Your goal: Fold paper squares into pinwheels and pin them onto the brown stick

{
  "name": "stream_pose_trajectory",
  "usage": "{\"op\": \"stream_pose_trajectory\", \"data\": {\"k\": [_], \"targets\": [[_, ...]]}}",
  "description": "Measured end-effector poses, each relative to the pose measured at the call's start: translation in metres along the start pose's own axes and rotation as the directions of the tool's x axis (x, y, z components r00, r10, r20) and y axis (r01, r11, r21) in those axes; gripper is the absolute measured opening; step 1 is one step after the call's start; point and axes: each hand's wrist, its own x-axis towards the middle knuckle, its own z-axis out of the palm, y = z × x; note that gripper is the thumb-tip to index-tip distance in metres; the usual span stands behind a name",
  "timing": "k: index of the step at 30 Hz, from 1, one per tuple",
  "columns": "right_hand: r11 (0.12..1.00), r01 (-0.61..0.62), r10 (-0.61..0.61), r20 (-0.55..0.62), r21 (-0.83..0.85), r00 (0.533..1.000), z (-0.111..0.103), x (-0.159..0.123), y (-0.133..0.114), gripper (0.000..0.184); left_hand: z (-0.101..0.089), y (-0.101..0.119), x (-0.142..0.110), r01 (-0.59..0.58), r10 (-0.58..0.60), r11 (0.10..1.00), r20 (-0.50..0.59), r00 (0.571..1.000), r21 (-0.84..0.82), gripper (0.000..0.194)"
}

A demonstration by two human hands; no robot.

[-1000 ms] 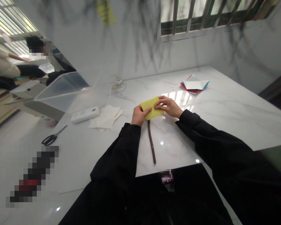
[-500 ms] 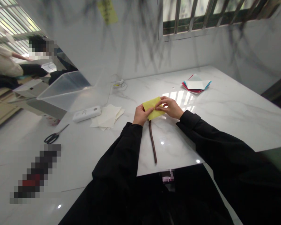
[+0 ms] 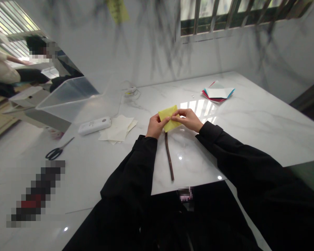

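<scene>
A small yellow sheet of paper (image 3: 165, 114) is held up between both hands over the marble-patterned table. My left hand (image 3: 155, 126) grips its left side, thumb lying across the face. My right hand (image 3: 189, 118) pinches it near the middle, fingertips meeting the left thumb; whether something tiny sits between them I cannot tell. Below the paper, a thin brown stick (image 3: 169, 157) lies on the table toward me, its upper end hidden behind the sheet.
Cream paper pieces (image 3: 117, 128) and a white oblong device (image 3: 95, 126) lie to the left, scissors (image 3: 58, 150) nearer me. A clear plastic bin (image 3: 68, 101) stands behind them. Coloured folded papers (image 3: 217, 93) rest at the back right. Another person (image 3: 5, 68) is at the far left.
The fingertips have shifted slightly on the yellow paper, and its right part shows less now. The whole view has moved a little; the stick and other things stay put.
</scene>
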Motion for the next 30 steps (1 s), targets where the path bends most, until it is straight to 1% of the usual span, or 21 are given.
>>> {"op": "stream_pose_trajectory", "data": {"k": [4, 7, 10, 12, 14, 18, 20, 22, 27, 30], "targets": [[0.998, -0.013, 0.013, -0.013, 0.059, 1.000, 0.003, 0.000, 0.003, 0.034, 0.001, 0.000, 0.000, -0.007, 0.007, 1.000, 0.016, 1.000, -0.017, 0.060], [0.993, -0.050, 0.053, -0.017, 0.111, 0.998, 0.006, 0.000, 0.004, 0.039, 0.002, 0.003, -0.002, -0.011, 0.011, 1.000, 0.007, 1.000, -0.007, 0.062], [0.982, -0.065, 0.068, -0.011, 0.176, 0.998, 0.008, -0.001, 0.002, 0.044, 0.004, 0.005, -0.003, -0.008, 0.008, 1.000, 0.010, 1.000, -0.013, 0.063], [0.981, -0.057, 0.062, -0.025, 0.185, 0.998, 0.010, -0.003, -0.002, 0.047, 0.004, 0.005, -0.003, -0.003, 0.003, 1.000, 0.010, 1.000, -0.022, 0.064], [0.985, -0.052, 0.059, -0.041, 0.167, 0.997, 0.011, -0.005, -0.007, 0.055, 0.004, 0.005, -0.003, -0.002, 0.002, 1.000, 0.005, 1.000, -0.029, 0.063], [0.985, -0.032, 0.037, -0.027, 0.168, 0.999, 0.011, -0.008, -0.012, 0.080, 0.004, 0.003, -0.002, -0.011, 0.011, 0.999, 0.019, 1.000, -0.040, 0.061], [0.979, -0.018, 0.021, -0.011, 0.202, 1.000, 0.011, -0.007, -0.009, 0.085, 0.003, 0.002, -0.001, -0.011, 0.012, 0.999, 0.025, 1.000, -0.050, 0.061], [0.973, -0.019, 0.021, -0.005, 0.230, 1.000, 0.011, -0.005, -0.005, 0.083, 0.003, 0.001, -0.001, -0.009, 0.011, 0.998, 0.024, 1.000, -0.065, 0.060], [0.974, -0.030, 0.041, -0.041, 0.225, 0.998, 0.012, -0.002, -0.001, 0.055, 0.002, 0.000, -0.001, -0.007, 0.009, 0.998, 0.027, 1.000, -0.070, 0.057], [0.971, -0.037, 0.049, -0.042, 0.238, 0.998, 0.013, -0.002, 0.000, 0.051, 0.002, 0.000, -0.001, -0.013, 0.013, 0.999, 0.009, 1.000, -0.053, 0.057]]}}
